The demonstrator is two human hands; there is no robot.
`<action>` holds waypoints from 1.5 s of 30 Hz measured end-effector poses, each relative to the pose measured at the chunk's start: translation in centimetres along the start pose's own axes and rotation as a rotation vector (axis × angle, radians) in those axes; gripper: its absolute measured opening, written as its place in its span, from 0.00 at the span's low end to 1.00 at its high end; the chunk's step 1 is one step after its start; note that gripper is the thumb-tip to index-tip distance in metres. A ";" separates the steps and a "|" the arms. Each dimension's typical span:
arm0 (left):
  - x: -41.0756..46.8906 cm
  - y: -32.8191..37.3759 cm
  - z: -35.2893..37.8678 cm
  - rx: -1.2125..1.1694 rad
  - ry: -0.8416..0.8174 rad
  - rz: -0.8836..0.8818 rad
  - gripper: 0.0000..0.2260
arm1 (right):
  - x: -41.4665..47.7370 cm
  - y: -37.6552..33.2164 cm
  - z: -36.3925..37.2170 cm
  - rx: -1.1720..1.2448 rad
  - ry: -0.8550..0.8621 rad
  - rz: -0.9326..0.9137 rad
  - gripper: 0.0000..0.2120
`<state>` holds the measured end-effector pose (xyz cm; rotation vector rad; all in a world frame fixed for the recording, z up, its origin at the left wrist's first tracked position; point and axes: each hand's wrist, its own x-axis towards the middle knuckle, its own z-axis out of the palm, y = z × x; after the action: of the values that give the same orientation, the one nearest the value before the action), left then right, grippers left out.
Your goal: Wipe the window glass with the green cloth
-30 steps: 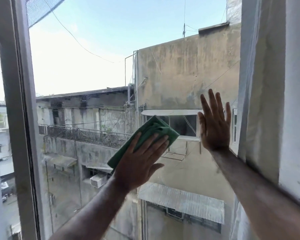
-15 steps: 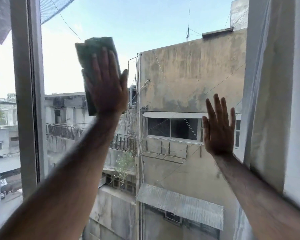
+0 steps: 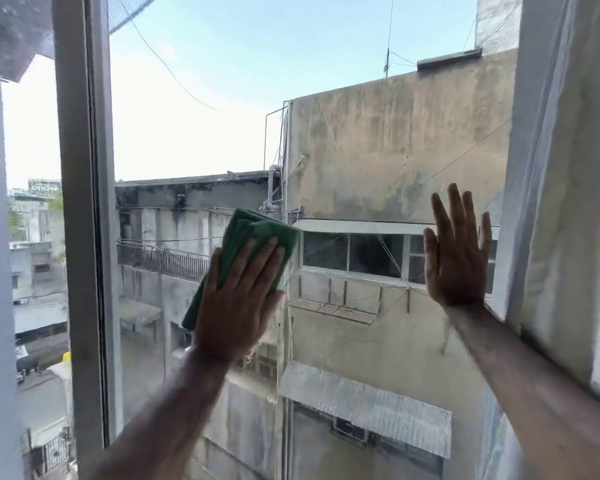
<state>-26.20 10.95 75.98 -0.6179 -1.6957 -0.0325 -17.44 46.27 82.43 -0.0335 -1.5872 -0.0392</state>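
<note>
Head view, looking out through the window glass (image 3: 194, 140): the left hand (image 3: 238, 299) lies flat and spread over the green cloth (image 3: 253, 233), pinning it against the pane near the middle of the window, a little left of centre. The cloth is folded into a thick pad; its upper part sticks out above the fingertips and a lower corner trails out to the left of the wrist. The right hand (image 3: 456, 258) is open wide with fingers up, palm apparently set on the glass near the right edge, just beside the white curtain (image 3: 555, 202) — it holds nothing. The grey window frame (image 3: 84, 216) stands well to the left of the cloth.

Handling, as a judgement: the cloth looks soft, light and limp, so it will not keep its fold by itself — it stays in place only by palm pressure against the glass. A flat hand over the centre of the pad seems the best hold, with the fingers spread to keep the layers from sliding apart. The loose lower corner may drag or unfold during a stroke. Glass is smooth and rigid, so even, moderate pressure should suit it.
</note>
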 end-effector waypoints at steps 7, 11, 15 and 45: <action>14.9 -6.5 -4.3 -0.069 0.145 -0.679 0.31 | -0.2 -0.6 0.0 -0.004 -0.005 0.018 0.26; 20.6 -2.0 -4.5 -0.076 0.150 -0.569 0.33 | 0.2 -0.3 0.1 -0.023 0.002 0.012 0.26; 20.7 4.2 -3.0 -0.104 0.162 -0.291 0.33 | 0.1 -0.3 0.1 -0.022 -0.016 0.018 0.27; 11.0 4.8 -7.7 0.024 -0.098 -0.149 0.13 | -0.2 0.0 -0.2 -0.039 -0.046 0.005 0.26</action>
<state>-18.16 16.51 86.37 -0.4814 -1.8317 -0.0890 -17.27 46.31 82.25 -0.0690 -1.6322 -0.0663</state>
